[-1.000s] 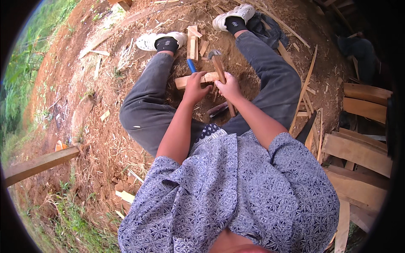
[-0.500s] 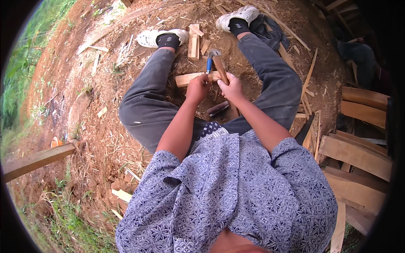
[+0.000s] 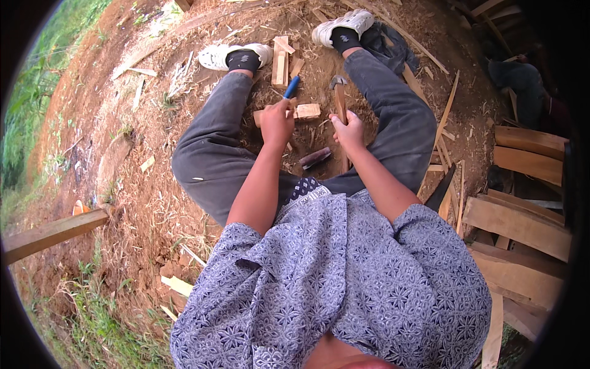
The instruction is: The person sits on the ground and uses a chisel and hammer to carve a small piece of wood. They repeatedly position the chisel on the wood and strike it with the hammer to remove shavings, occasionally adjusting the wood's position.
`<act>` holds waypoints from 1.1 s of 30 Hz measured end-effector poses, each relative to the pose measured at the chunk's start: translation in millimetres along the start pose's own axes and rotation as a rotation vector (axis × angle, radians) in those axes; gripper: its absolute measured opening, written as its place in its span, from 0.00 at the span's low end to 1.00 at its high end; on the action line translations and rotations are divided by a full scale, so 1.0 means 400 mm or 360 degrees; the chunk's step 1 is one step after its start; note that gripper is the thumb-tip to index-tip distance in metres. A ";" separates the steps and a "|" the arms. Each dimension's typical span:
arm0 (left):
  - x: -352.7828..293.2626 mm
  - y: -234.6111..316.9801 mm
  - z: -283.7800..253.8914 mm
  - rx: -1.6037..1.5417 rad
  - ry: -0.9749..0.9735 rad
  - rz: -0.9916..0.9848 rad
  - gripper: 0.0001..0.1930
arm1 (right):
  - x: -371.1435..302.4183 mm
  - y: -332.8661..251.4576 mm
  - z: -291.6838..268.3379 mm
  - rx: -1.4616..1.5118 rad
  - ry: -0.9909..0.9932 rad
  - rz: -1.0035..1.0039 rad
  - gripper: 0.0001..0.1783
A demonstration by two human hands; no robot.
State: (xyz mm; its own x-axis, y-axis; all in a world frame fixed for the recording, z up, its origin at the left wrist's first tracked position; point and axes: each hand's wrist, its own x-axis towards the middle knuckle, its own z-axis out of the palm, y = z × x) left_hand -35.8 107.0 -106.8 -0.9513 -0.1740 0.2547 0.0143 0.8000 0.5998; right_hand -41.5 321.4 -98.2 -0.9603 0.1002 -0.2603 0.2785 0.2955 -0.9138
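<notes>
Between my legs, a short pale block of wood [image 3: 307, 111] lies on the ground. My left hand [image 3: 276, 126] is closed around a blue-handled chisel [image 3: 292, 87] at the block's left part, the handle leaning up and to the right. Its blade is hidden by my fingers. To the right, my right hand [image 3: 350, 132] grips the wooden handle of a hammer [image 3: 339, 101]. The hammer's metal head points away from me and is apart from the chisel. A dark reddish-brown object [image 3: 316, 158] of unclear kind lies nearer to me, between the two forearms.
Beyond the block lies another piece of wood [image 3: 280, 67] with offcuts on it. Shavings cover the brown soil. A dark plastic bag [image 3: 390, 49] sits by my right shoe [image 3: 344, 26]. Thick boards [image 3: 516, 224] are stacked at the right; a wooden beam [image 3: 55, 235] juts in from the left.
The hammer has moved right, away from the chisel's handle, with my right hand. My left hand has shifted left, and the chisel now leans more to the right.
</notes>
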 end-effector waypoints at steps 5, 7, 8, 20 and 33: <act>-0.005 0.040 0.015 -0.0510 -0.0351 -0.0165 0.10 | -0.017 -0.019 -0.003 -0.0091 -0.0072 0.0025 0.10; -0.011 0.008 0.029 -0.0470 -0.0438 -0.0136 0.07 | -0.029 -0.039 0.005 -0.0134 -0.0114 0.0024 0.11; -0.021 -0.005 0.036 -0.0447 -0.0461 -0.0143 0.06 | -0.032 -0.037 0.010 -0.0116 -0.0133 0.0004 0.11; -0.032 -0.040 0.062 -0.0574 -0.0635 -0.0346 0.06 | -0.037 -0.397 -0.104 0.0448 -0.0375 -0.0565 0.11; -0.048 -0.044 0.084 -0.0633 -0.0593 -0.0303 0.05 | -0.174 -0.177 -0.101 -0.0486 -0.0561 -0.0423 0.17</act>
State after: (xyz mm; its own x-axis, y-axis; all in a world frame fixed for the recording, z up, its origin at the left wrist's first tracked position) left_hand -28.2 115.5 -147.9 -0.9917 -0.0224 -0.1268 -0.1217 0.4842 0.8664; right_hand 6.2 332.0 -2.7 -0.9303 -0.3255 -0.1690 -0.0341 0.5355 -0.8439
